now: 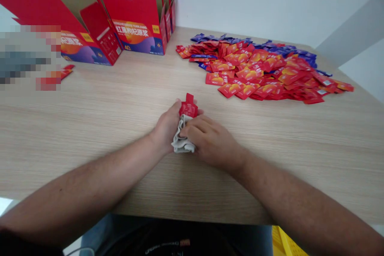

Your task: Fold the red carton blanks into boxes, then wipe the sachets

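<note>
the left hand point(167, 126) and right hand point(210, 141), grips clamped on a crumpled grey cloth point(182, 139) around a small red foil sachet point(188, 109), rest on the pale wood-grain worktop point(90, 128).

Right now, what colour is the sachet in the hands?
The sachet is red with white print, best seen in the head view.

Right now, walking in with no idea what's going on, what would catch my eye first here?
The big heap of red and purple sachets on the far right of the pale wood-grain table would likely grab you first, with tall red printed cartons at the far left. Front and centre, the left hand and right hand close around a grey cloth, a red sachet poking out above it.
</note>
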`<state>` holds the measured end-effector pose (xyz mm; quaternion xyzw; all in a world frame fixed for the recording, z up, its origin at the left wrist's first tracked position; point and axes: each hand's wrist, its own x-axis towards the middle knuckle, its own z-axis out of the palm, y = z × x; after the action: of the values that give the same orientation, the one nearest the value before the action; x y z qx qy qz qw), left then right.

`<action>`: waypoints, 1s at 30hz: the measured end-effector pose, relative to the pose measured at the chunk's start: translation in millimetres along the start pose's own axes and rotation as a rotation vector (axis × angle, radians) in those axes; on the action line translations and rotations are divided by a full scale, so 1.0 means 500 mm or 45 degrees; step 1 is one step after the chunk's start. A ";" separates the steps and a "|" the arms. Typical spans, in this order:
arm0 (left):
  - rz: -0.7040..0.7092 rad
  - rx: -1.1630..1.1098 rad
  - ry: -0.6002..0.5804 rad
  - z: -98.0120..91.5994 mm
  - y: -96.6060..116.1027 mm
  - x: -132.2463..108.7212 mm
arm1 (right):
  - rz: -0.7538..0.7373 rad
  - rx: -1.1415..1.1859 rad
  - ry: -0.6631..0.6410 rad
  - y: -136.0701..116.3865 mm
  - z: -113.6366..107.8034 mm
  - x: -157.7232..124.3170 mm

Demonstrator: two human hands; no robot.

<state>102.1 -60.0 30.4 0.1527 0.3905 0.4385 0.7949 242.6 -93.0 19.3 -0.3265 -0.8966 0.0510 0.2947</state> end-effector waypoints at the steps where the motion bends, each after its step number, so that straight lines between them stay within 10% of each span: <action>1: -0.002 -0.046 -0.029 0.000 0.001 0.001 | 0.037 -0.003 0.021 0.000 0.002 0.000; 13: 0.059 -0.076 -0.156 -0.001 -0.023 0.000 | 0.279 -0.031 0.139 0.012 -0.009 0.004; 20: 0.001 0.566 -0.318 -0.020 -0.042 -0.029 | 0.612 -0.211 0.462 0.111 -0.066 -0.007; 30: 0.461 1.835 0.060 -0.121 0.230 0.032 | 0.705 -0.156 0.326 0.131 -0.031 -0.038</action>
<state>-4.8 12.4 50.6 0.6890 0.5669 0.2011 0.4043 299.4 -55.1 3.9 -0.5792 -0.7307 0.0338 0.3599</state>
